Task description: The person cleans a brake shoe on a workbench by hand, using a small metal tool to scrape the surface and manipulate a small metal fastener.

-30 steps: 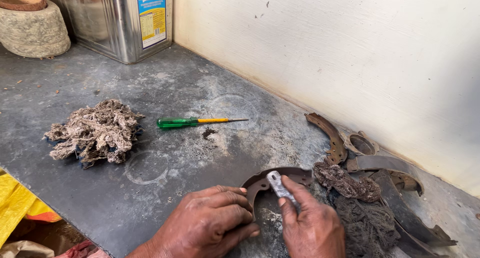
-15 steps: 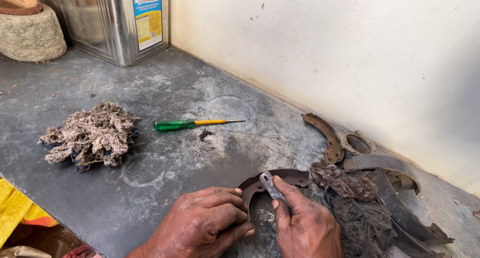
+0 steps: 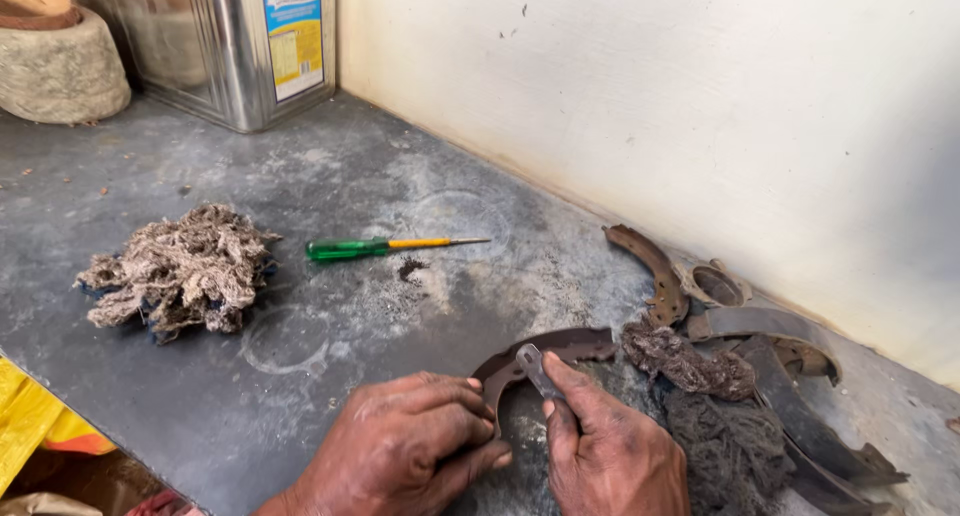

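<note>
- We see the brake shoe [image 3: 545, 348] lying flat near the worktop's [image 3: 300, 376] front edge, right of centre, under both hands
- Left hand [image 3: 415, 446] fingers curled together, pressing its curved end down
- Right hand [image 3: 605, 446] pinches a small metal tool [image 3: 535, 368] against the web
- Our read: stiff steel, fairly heavy, greasy so slippery; grip the bare web edges, not the lining
- Oily rags [image 3: 700, 396] touch it on the right

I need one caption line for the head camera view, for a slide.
Two hands, left and right, press a small metal tool onto a curved brake shoe on a dusty grey bench.
</note>
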